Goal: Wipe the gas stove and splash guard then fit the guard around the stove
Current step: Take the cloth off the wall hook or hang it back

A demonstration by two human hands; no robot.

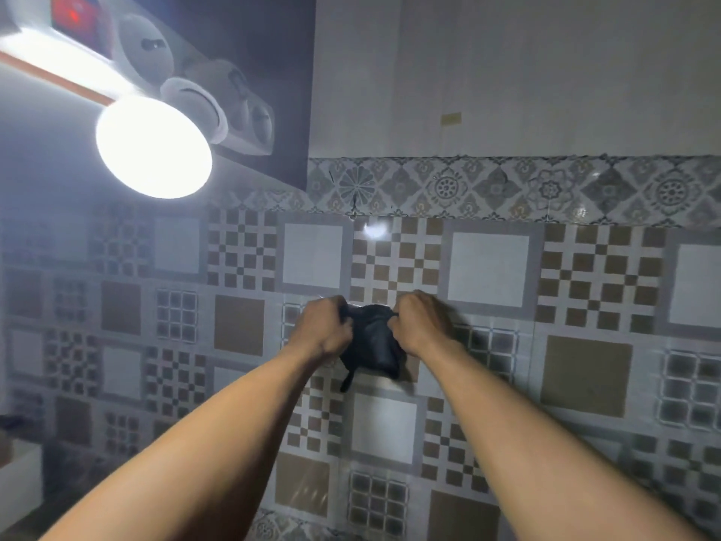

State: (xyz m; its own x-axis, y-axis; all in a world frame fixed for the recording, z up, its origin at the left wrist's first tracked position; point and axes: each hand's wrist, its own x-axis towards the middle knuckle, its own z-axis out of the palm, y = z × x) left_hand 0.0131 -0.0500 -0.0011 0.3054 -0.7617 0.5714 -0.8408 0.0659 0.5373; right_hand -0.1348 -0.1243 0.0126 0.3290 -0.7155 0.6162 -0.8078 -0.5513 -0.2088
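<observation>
1. The left hand (325, 326) is raised in front of a patterned tile wall (487, 267), its fingers curled tight around the left edge of a dark cloth (372, 343).
2. The right hand (419, 324) is level with the left and just beside it, fingers likewise closed, gripping the right edge of the same cloth.
3. The cloth is black and bunched between the two fists; most of it hangs below the knuckles, and a narrow strip dangles from its lower left corner.
4. Both bare forearms reach up from the bottom of the view and converge on the cloth, which is held up against or just in front of the wall; contact with the tiles cannot be told.
5. The wall carries squares of brown, grey and white checks, with a floral border band (507, 189) above them and plain pale wall (546, 72) higher up.
6. A bright round lamp (154, 148) glares at upper left, next to a white fitting (218, 107) that is blurred, possibly a row of sockets.
7. The stove and splash guard are out of view.
</observation>
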